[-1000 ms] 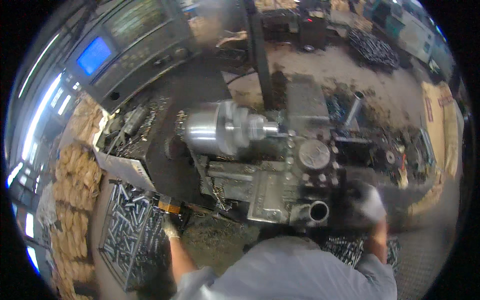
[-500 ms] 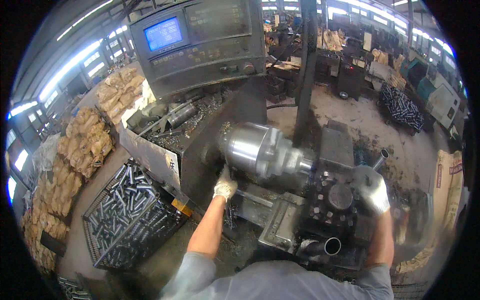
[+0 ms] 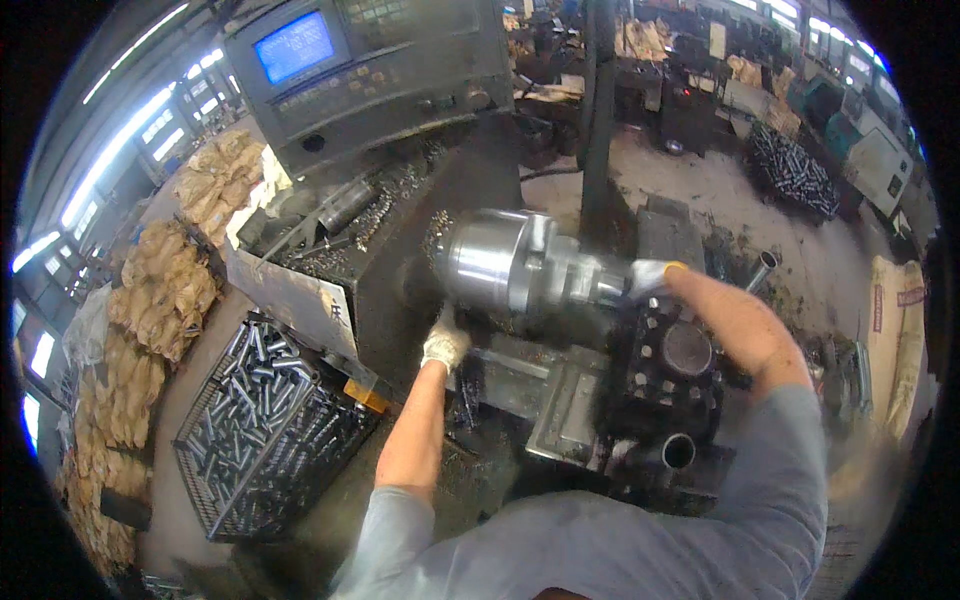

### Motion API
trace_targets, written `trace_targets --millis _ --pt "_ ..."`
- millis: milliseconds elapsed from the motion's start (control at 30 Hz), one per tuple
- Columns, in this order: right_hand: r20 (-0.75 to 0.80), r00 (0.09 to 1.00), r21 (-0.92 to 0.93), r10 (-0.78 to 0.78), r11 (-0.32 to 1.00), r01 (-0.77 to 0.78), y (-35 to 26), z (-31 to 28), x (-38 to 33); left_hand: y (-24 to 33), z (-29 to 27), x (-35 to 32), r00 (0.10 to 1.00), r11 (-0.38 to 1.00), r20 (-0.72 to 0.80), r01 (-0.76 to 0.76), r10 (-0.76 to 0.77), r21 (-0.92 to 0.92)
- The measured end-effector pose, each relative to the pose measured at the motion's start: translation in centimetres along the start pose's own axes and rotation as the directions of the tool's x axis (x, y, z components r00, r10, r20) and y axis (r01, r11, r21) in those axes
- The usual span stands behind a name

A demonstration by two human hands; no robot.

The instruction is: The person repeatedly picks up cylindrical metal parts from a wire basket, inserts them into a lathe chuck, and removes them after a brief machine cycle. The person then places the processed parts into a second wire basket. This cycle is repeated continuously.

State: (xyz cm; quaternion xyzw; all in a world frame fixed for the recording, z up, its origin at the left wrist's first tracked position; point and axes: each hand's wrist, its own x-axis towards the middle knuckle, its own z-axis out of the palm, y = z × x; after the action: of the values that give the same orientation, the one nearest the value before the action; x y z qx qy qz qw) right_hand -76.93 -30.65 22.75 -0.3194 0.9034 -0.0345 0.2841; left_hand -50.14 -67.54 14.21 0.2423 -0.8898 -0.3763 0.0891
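A bright steel lathe chuck (image 3: 490,258), smeared as if by motion, juts from the dark machine housing, its stepped jaws (image 3: 565,270) pointing right. My left hand (image 3: 446,345), in a pale knit glove, is closed just below the chuck at the housing's lower front; what it grips cannot be made out. My right hand (image 3: 652,277), gloved in white with a yellow cuff, reaches across the tool turret (image 3: 665,355) to the outer end of the jaws. Its fingers look closed there, and what lies in them is hidden. A short metal tube (image 3: 678,452) stands out of the turret's near side.
At left, a mesh crate (image 3: 255,430) holds many short metal tubes. Above the housing hangs a control panel with a blue screen (image 3: 294,47). Metal chips and a cylinder (image 3: 347,205) lie on the housing top. Another tube (image 3: 762,270) sticks up behind my right forearm. Stacked sacks (image 3: 165,285) line the far left.
My right hand has moved left from beyond the turret to the end of the chuck jaws. My left hand stays below the chuck. The view has shifted slightly.
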Motion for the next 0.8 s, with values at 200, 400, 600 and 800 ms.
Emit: trace_targets --millis 200,400,600,800 --pt "-0.168 0.984 -0.139 0.054 0.987 -0.078 11.8 -7.7 -6.2 -1.5 0.3 0.8 1.0 1.0 0.004 -0.002 0.001 0.028" --pt "-0.71 0.66 -0.046 0.248 0.918 -0.395 8.9 -7.7 -5.6 -1.0 0.0 0.5 1.0 0.998 0.015 0.023 -0.024 0.05" --pt "-0.037 0.996 -0.047 -0.081 0.996 0.079 -5.3 -3.0 -2.9 0.1 -0.8 -0.1 1.0 0.999 0.006 0.027 -0.028 0.023" --pt "-0.041 0.974 -0.328 -0.224 0.924 0.199 -1.6 -0.4 -0.5 3.6 -2.1 -3.8 0.988 0.999 -0.151 -0.032 0.036 0.026"
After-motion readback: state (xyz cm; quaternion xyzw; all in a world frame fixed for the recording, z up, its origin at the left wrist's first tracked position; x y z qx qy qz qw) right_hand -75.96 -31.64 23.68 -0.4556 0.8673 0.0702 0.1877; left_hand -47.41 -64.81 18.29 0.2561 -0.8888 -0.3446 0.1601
